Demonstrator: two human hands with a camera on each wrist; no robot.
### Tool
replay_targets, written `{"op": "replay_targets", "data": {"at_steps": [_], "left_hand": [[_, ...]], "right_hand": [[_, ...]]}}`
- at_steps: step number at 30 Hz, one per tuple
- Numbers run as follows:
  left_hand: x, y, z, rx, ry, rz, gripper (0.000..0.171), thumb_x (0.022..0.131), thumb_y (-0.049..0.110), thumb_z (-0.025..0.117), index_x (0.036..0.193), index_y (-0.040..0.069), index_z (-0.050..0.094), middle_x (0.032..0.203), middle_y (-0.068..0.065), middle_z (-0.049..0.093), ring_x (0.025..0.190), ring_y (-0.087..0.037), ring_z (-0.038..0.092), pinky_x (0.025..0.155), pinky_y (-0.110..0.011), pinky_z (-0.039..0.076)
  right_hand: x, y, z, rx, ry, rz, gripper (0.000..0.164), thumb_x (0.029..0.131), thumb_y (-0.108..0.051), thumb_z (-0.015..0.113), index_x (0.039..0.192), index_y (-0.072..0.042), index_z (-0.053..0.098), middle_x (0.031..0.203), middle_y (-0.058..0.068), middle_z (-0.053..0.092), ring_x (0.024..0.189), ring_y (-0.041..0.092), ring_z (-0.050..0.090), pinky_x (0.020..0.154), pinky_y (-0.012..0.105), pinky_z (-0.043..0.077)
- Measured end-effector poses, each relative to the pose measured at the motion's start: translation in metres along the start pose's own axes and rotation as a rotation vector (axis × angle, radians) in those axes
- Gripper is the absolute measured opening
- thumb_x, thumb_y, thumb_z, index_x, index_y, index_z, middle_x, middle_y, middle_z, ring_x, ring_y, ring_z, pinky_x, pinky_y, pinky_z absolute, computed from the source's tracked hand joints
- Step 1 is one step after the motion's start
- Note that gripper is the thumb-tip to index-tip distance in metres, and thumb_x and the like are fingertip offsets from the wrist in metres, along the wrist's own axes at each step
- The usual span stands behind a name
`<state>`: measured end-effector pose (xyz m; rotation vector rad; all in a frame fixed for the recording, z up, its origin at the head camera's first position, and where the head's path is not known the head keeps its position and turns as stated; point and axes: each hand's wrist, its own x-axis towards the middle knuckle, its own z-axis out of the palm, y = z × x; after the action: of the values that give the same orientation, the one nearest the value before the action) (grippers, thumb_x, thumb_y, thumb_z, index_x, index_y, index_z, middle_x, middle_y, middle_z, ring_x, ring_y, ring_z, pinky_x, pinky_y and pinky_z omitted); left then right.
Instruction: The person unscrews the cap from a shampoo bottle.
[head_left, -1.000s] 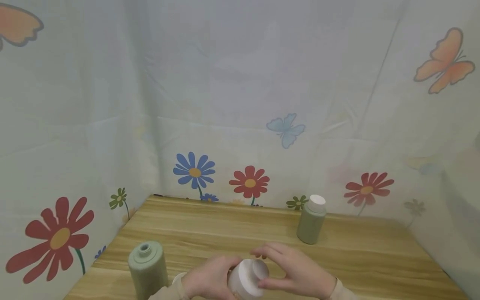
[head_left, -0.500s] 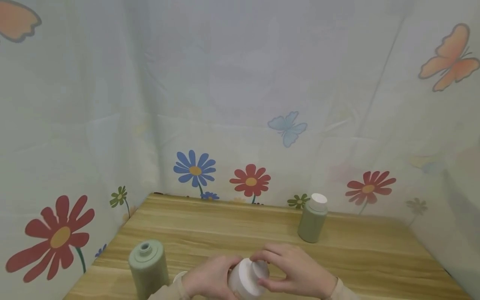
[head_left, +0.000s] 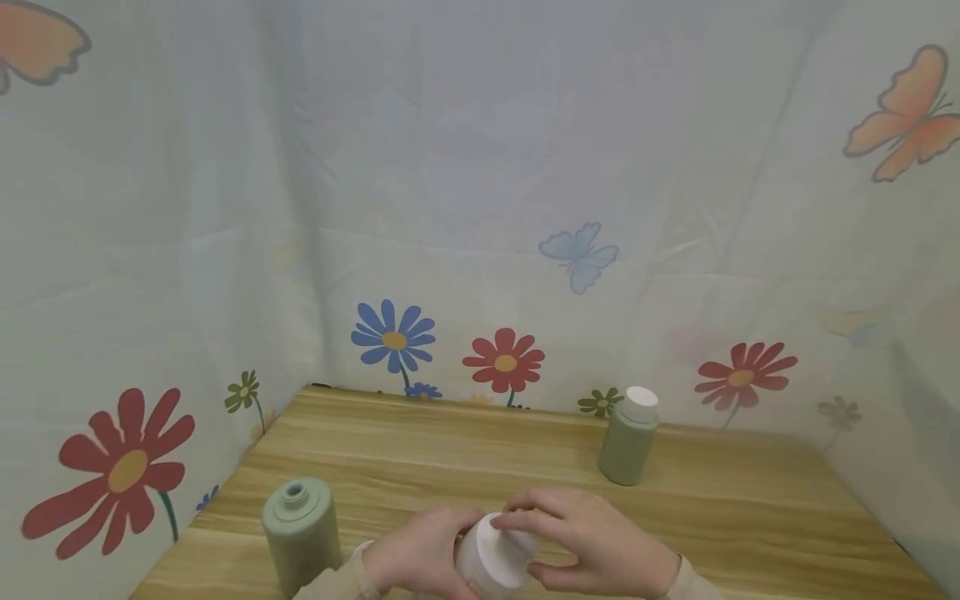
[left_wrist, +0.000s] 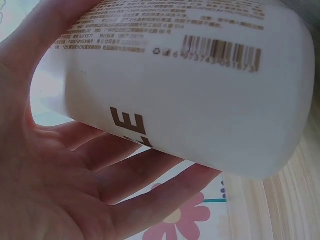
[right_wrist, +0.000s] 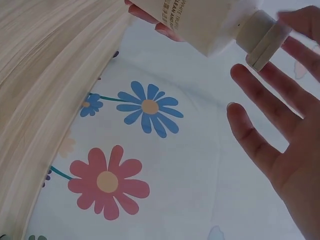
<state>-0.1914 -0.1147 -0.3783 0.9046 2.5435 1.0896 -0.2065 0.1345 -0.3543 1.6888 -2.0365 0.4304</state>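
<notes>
My left hand (head_left: 420,552) grips a white bottle (left_wrist: 190,110) round its body, thumb on one side and fingers on the other. Brown print and a barcode show on the bottle in the left wrist view. It is tilted, with its top toward my right hand (head_left: 600,546). That hand's thumb and forefinger pinch the bottle's pale cap (right_wrist: 262,40), seen from the side in the right wrist view. Its other fingers are spread beside the cap. In the head view, the knuckles partly cover the cap.
A green bottle (head_left: 302,529) with a bare, uncapped neck stands left of my left hand. Farther back on the right stands a smaller green bottle (head_left: 628,442) with a white cap. The wooden table (head_left: 420,433) meets a flower-print curtain (head_left: 465,167) at its back edge.
My right forefinger, at first lifted off the cap, has come down over it, and the fingers have shifted round its top. The left hand keeps its grip; both green bottles stay put.
</notes>
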Motion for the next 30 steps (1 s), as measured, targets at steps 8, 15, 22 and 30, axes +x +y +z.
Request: {"op": "replay_targets", "data": {"at_steps": [8,15,22,30], "left_hand": [[0.0009,0.0015,0.0016,0.032,0.008,0.014,0.052,0.065,0.028,0.088,0.110,0.019,0.062,0.098,0.017,0.065,0.083,0.007,0.055,0.071,-0.018,0.047],[0.0016,0.0033,0.0014,0.003,-0.010,-0.001,0.052,0.066,0.026,0.088,0.111,0.019,0.062,0.099,0.016,0.065,0.084,0.006,0.056,0.072,-0.018,0.048],[0.0004,0.0037,-0.0007,-0.027,-0.013,-0.012,0.048,0.066,0.025,0.087,0.108,0.021,0.064,0.096,0.017,0.065,0.082,0.006,0.056,0.071,-0.019,0.047],[-0.0016,0.0033,-0.0010,-0.005,0.004,0.006,0.049,0.066,0.026,0.087,0.108,0.021,0.064,0.095,0.018,0.065,0.082,0.007,0.055,0.071,-0.018,0.047]], "right_hand": [[0.0016,-0.0074,0.0044,-0.121,-0.033,0.237,0.051,0.091,-0.052,0.058,0.134,-0.026,0.052,0.119,-0.015,0.065,0.106,0.002,0.062,0.085,0.034,0.052],[0.0041,-0.0077,0.0066,-0.096,-0.027,0.248,0.029,0.092,-0.049,0.059,0.111,-0.027,0.064,0.103,-0.017,0.069,0.088,-0.002,0.062,0.077,0.022,0.050],[0.0040,-0.0060,0.0045,-0.083,-0.016,0.167,0.028,0.090,-0.039,0.065,0.115,-0.027,0.062,0.097,-0.019,0.062,0.083,-0.004,0.056,0.075,0.017,0.047],[0.0052,-0.0024,0.0001,0.039,0.015,0.022,0.041,0.083,-0.021,0.072,0.122,-0.022,0.059,0.106,-0.012,0.060,0.090,0.000,0.057,0.083,0.012,0.046]]}}
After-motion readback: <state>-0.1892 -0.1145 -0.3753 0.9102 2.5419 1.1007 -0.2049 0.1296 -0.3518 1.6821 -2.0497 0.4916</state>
